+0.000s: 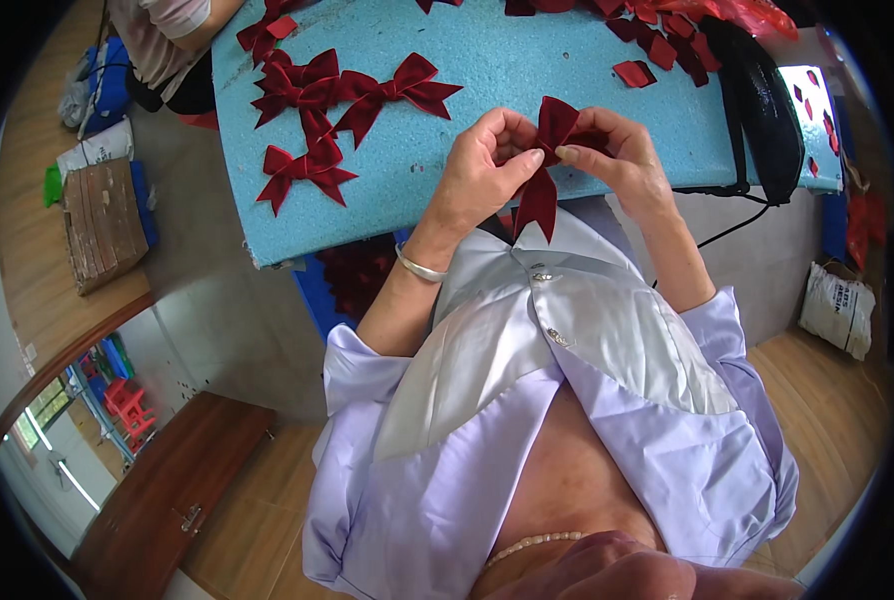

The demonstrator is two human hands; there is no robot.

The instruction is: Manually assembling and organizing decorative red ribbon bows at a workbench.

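Over the near edge of the blue table (pixel 417 190), both my hands pinch a dark red velvet bow (pixel 539 200). My left hand (pixel 489 165) grips its left side between thumb and fingers. From the other side, my right hand (pixel 622 160) holds it, with the thumb tip at the middle. One loop points up and a notched tail hangs down; my fingers partly hide the rest. To the left lie several finished-looking velvet bows (pixel 305 178), some touching or overlapping each other.
Dark red velvet pieces (pixel 657 50) lie scattered at the far right, near a shiny black bag-like thing (pixel 767 110) at the table's right edge. Another person's arm (pixel 182 20) shows at the far left. Below the table, a blue container (pixel 317 290) holds dark red material.
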